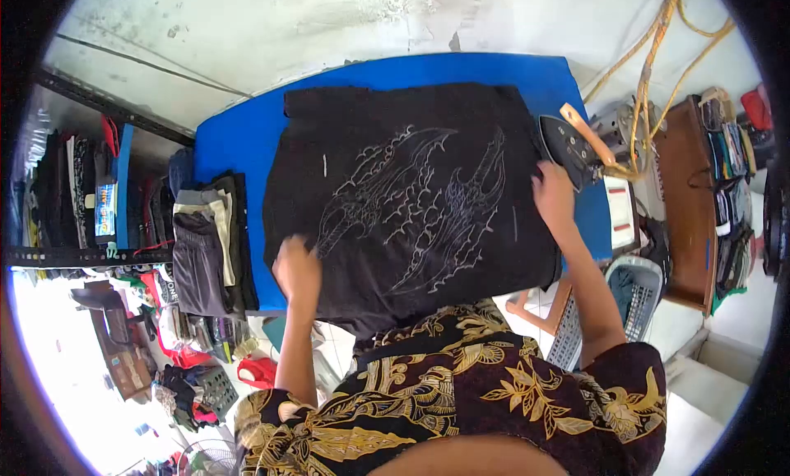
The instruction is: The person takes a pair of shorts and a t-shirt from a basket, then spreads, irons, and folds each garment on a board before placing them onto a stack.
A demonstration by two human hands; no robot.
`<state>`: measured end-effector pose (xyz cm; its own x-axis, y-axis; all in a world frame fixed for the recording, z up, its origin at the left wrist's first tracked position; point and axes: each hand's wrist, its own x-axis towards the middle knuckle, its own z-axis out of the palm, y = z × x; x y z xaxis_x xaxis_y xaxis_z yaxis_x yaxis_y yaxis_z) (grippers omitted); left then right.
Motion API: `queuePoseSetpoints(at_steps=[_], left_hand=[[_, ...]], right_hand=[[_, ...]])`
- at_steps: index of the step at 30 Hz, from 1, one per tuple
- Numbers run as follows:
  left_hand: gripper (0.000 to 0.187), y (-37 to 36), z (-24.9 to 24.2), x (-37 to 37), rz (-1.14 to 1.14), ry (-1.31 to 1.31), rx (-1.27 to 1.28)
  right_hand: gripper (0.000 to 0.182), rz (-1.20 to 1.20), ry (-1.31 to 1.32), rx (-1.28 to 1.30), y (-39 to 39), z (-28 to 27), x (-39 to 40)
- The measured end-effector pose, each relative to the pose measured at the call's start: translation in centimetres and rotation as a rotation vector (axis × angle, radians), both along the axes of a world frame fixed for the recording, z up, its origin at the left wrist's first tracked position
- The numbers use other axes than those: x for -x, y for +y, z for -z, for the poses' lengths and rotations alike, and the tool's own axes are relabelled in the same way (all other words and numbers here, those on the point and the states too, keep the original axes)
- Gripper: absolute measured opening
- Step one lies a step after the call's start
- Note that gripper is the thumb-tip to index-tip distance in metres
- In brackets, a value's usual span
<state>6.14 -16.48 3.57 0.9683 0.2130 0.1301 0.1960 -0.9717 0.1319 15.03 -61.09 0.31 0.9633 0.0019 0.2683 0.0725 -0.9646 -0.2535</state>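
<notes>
Black T-shirt (pixel 411 204) lies flat, print side up, on the blue table (pixel 230 143), covering most of the pad. Pale line-art graphic runs across the chest; the lower hem hangs slightly over the near edge toward the person.

Left hand (pixel 296 270): pressed on the shirt at its near-left part, fingers curled down into the cloth. Whether it pinches a fold or only flattens it, cannot tell from this view.

Right hand (pixel 553 192): resting on the shirt's right edge, fingers spread loosely, holding nothing. It sits just beside the iron (pixel 569 147), which stands at the right end of the table, wooden handle up, not touched by the hand.

Stack of folded clothes (pixel 210 241) occupies the left end of the table, just beside the shirt. Yellow cord (pixel 650 73) loops over the wall behind the iron. Laundry basket (pixel 634 291) on the floor at lower right.

Handling judgement: shirt is light, soft, limp; no stiffness, it will drape and crease wherever lifted. Not fragile and not slippery on the padded cover. Best hold is likely at seams, shoulders or hem corners, with both hands well apart, so the cloth stays taut. The printed area probably tolerates heat poorly.
</notes>
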Motion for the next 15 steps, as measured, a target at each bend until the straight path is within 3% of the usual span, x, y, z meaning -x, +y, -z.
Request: queuePoseSetpoints(at_steps=[1,2,4,6,8,9,10,12,13,14,15], left_hand=[[0.024,-2.7,-1.2,-3.6,0.033,0.056,0.093],[0.025,-5.1,-0.2,-6.5,0.196,-0.139,0.092],[0.023,-11.5,-0.8,-12.4,0.305,-0.003,0.284],[0.031,-16.9,-0.3,-17.3,0.424,0.120,0.277],[0.043,-20.4,1.8,-21.6,0.530,0.130,0.191],[0.043,-20.9,3.0,-23.7,0.520,0.131,0.188],[0.050,-21.2,4.2,-25.5,0.504,0.136,0.105],[0.063,-21.0,5.9,-28.3,0.487,0.129,-0.012],[0.068,-20.1,6.5,-29.1,0.487,0.115,-0.049],[0.056,-19.0,7.2,-29.4,0.525,-0.052,-0.127],[0.057,-18.3,7.0,-30.0,0.515,0.091,-0.088]], right_hand=[[0.028,-0.068,-0.049,0.048,1.3,-0.2,-3.7],[0.024,-0.156,-0.095,0.103,2.2,0.0,-7.4],[0.020,-0.261,-0.151,0.144,2.5,1.6,-14.0],[0.017,-0.348,-0.099,0.473,1.8,3.7,-19.8],[0.015,-0.259,0.200,0.731,1.4,4.1,-23.1],[0.015,-0.311,0.387,0.584,0.5,4.6,-24.7],[0.015,-0.320,0.390,0.584,-0.3,5.4,-25.6],[0.015,-0.278,0.186,0.309,-2.3,6.9,-27.1],[0.014,-0.209,0.357,0.193,-4.0,7.3,-29.0],[0.013,-0.132,0.527,0.073,-5.6,7.7,-30.9],[0.010,-0.078,0.961,-0.488,-7.6,5.6,-31.5]])
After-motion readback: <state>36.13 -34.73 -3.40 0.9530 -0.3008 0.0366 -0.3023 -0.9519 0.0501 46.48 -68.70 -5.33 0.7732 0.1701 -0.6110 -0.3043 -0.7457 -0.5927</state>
